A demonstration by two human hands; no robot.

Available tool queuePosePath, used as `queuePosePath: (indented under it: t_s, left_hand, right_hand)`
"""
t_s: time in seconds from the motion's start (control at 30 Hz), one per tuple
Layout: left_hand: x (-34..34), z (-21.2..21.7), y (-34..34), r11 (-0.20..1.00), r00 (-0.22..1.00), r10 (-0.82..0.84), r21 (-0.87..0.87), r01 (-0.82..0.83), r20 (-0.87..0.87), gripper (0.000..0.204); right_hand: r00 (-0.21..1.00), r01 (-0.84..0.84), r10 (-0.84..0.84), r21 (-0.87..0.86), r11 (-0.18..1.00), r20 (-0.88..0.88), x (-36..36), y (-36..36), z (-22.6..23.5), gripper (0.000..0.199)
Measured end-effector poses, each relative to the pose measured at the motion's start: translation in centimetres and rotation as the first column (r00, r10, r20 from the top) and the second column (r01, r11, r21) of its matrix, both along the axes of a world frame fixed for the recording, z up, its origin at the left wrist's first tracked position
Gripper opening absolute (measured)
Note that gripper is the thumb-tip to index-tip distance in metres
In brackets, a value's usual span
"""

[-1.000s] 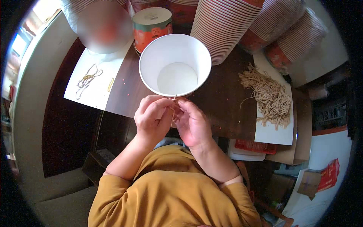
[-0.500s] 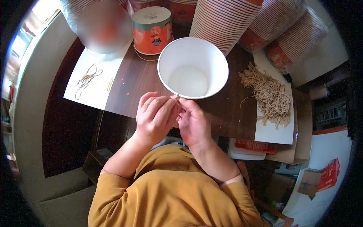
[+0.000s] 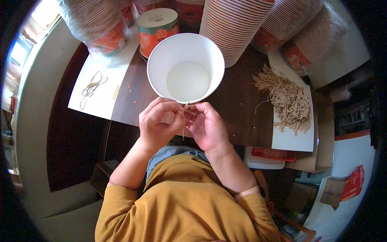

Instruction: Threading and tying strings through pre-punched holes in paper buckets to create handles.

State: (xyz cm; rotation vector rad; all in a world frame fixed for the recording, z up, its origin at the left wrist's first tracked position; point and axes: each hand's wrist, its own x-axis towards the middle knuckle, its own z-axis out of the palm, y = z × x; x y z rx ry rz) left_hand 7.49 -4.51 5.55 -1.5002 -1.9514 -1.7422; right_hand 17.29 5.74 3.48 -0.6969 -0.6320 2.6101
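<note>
A large paper bucket (image 3: 217,60), white inside, tilts toward me in the middle of the table with its mouth facing up. At its near rim my left hand (image 3: 158,123) pinches a thin beige cord (image 3: 186,107) between thumb and fingers. From the other side, my right hand (image 3: 209,127) holds the same cord with its thumb and fingertips close to the rim. A loose end of the cord dangles between my hands. The fingertips partly cover where the cord meets the bucket.
Behind stands an upside-down orange and green bucket (image 3: 157,30), beside a tall stack of buckets (image 3: 236,28). Wrapped bucket stacks (image 3: 96,30) line the back. A heap of beige cords (image 3: 284,99) lies at right; tangled strings (image 3: 92,88) lie on white paper at left.
The white bucket has shifted left and slightly away from me. My fingers have spread a little apart, and the cord with its hanging end now shows between them.
</note>
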Motion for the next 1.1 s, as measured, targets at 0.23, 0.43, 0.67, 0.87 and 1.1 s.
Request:
queuePosePath:
  t_s: [0.23,0.43,0.67,0.87,1.1]
  left_hand:
    - [-0.6,-0.4,-0.3,0.998,0.992,-0.067,0.002,0.067,0.107,0.014]
    - [-0.3,-0.3,-0.1,0.999,0.999,-0.052,0.001,0.052,0.001,0.016]
    - [-0.2,0.0,-0.8,0.986,0.931,-0.162,0.010,0.168,0.328,0.023]
    - [0.8,2.0,0.6,0.982,0.997,0.044,-0.185,-0.033,0.057,0.033]
    - [1.1,0.5,1.5,0.975,0.994,0.101,-0.204,-0.091,0.036,0.036]
  right_hand:
    - [0.991,-0.117,0.122,0.094,0.989,-0.052,0.3,1.0,-0.7,0.018]
    - [0.998,-0.052,0.057,0.161,0.986,-0.021,0.4,0.9,-0.3,0.018]
    - [0.997,-0.055,0.067,0.276,0.960,-0.037,0.9,1.6,-1.0,0.022]
    - [1.000,0.008,-0.015,0.291,0.957,0.021,0.7,1.4,-0.3,0.025]
    - [1.000,0.017,-0.012,0.268,0.963,-0.021,1.0,1.5,-0.9,0.026]
